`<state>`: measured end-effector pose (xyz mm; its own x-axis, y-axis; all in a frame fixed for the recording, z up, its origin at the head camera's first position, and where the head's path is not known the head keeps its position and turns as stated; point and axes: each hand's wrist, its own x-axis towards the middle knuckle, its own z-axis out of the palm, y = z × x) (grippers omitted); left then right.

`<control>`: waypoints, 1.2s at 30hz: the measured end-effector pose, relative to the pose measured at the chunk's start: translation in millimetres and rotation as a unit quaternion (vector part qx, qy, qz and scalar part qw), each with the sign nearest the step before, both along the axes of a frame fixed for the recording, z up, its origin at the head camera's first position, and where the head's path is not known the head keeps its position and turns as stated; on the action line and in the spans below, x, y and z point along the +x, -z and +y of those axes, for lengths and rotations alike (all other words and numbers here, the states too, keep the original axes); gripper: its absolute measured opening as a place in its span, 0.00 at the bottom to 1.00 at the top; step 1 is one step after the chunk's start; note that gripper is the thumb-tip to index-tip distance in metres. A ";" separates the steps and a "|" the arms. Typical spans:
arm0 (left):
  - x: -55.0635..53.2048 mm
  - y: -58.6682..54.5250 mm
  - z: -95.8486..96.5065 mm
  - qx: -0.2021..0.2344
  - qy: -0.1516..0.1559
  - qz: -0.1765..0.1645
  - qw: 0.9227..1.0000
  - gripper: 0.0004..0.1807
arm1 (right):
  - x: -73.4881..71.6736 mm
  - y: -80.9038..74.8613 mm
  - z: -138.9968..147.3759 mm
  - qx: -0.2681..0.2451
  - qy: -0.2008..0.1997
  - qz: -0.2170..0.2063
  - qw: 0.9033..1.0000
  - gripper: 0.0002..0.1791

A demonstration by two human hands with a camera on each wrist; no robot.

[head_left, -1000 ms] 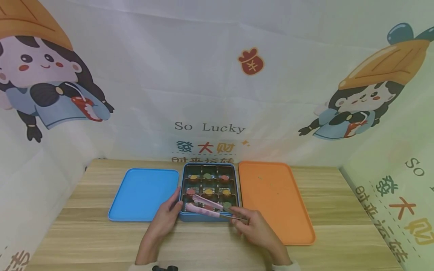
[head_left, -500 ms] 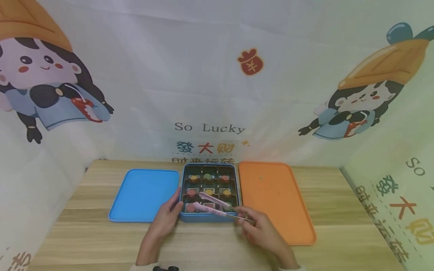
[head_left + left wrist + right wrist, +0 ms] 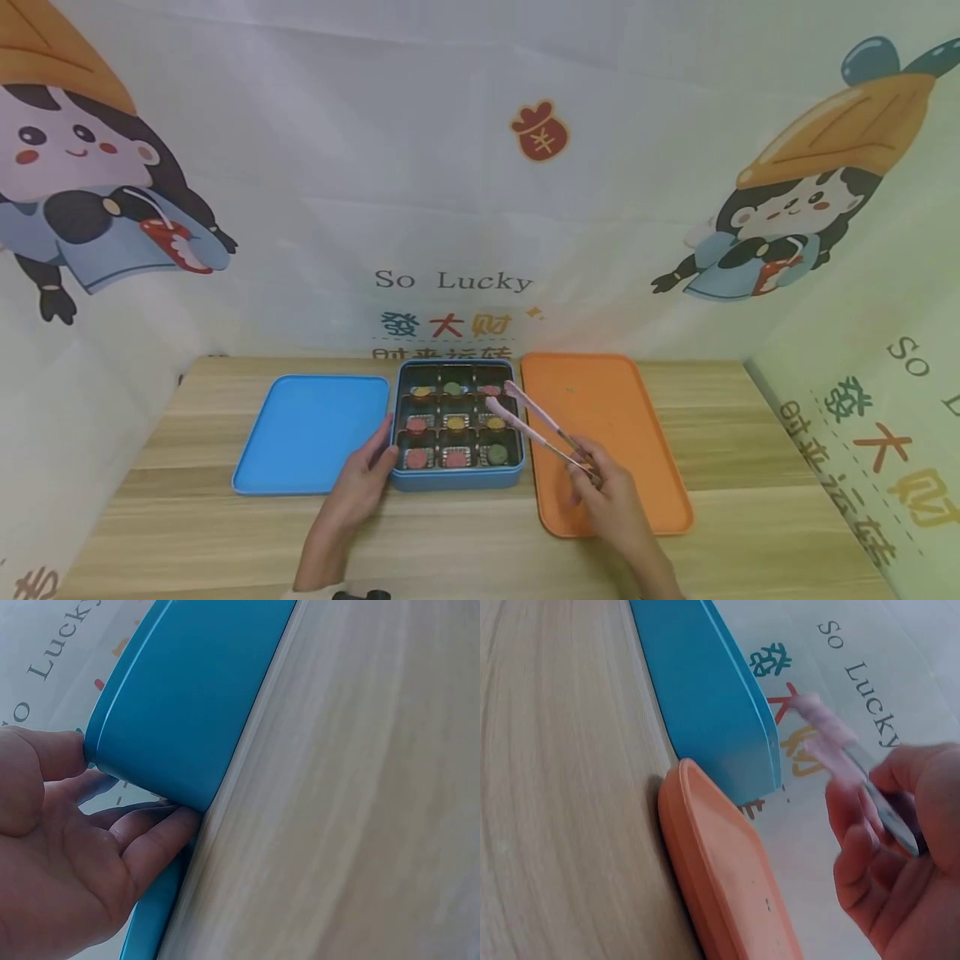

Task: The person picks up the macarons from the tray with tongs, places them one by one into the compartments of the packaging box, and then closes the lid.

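A blue box (image 3: 456, 480) with a dark divided insert stands mid-table, small round red, yellow and green cookie-like pieces (image 3: 456, 458) in its compartments. At its left front corner my left hand (image 3: 358, 487) touches the wall with extended fingers; in the left wrist view the thumb (image 3: 64, 754) is at the rim. My right hand (image 3: 611, 496), above the orange tray, holds a pair of tongs (image 3: 536, 433) with pink tips and metal arms. The tongs' tips are spread apart with nothing between them, over the box's right edge.
A blue lid-like tray (image 3: 315, 433) lies left of the box. To its right lies an orange tray (image 3: 645, 450) with a few tiny green specks. A printed cloth (image 3: 450, 208) hangs behind and beside the wooden table (image 3: 195, 533).
The tongs have moved right and up, away from the front row of the box, uncovering the pieces there. My right hand has shifted right over the orange tray; the left hand stays at the box.
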<state>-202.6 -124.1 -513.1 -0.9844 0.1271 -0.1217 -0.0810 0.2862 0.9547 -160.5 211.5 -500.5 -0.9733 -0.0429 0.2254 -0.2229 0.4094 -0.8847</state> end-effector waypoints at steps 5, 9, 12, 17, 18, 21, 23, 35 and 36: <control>-0.2 1.0 -0.5 -0.012 0.001 0.003 1.000 0.31 | -1.1 2.1 7.1 0.010 0.069 0.004 0.998 0.19; -0.5 1.9 -0.8 -0.021 0.001 0.006 1.000 0.31 | -1.3 0.8 12.6 0.033 0.107 -0.002 0.994 0.19; -0.5 1.7 -0.5 -0.021 0.002 0.005 1.000 0.31 | -0.5 -1.9 15.8 0.050 0.125 -0.022 0.991 0.20; 0.5 -0.3 -0.1 -0.019 -0.001 0.002 1.000 0.31 | 0.6 -6.6 21.0 0.084 0.137 -0.051 0.986 0.22; 0.6 -0.8 -0.2 -0.017 0.000 0.001 1.000 0.31 | 0.8 -7.8 22.0 0.091 0.139 -0.054 0.985 0.22; 0.6 -1.2 -0.7 -0.017 0.001 0.001 1.000 0.31 | 1.7 -11.9 25.2 0.115 0.144 -0.062 0.981 0.23; 0.3 -1.3 -0.6 -0.017 0.001 0.000 1.000 0.31 | 2.9 -15.0 28.2 0.130 0.145 -0.068 0.979 0.23; -0.6 -0.3 0.1 -0.007 0.002 -0.008 1.000 0.31 | 11.0 -32.5 41.1 0.194 0.142 -0.118 0.964 0.24; -0.4 -0.4 0.2 -0.008 0.002 -0.008 1.000 0.31 | 11.2 -33.2 41.7 0.198 0.139 -0.124 0.962 0.24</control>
<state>-202.9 -123.9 -512.7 -0.9818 0.1281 -0.1402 -0.0962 0.3013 0.9487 -149.3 253.3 -467.3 -0.9812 0.1932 0.0039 0.1428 0.7382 -0.6593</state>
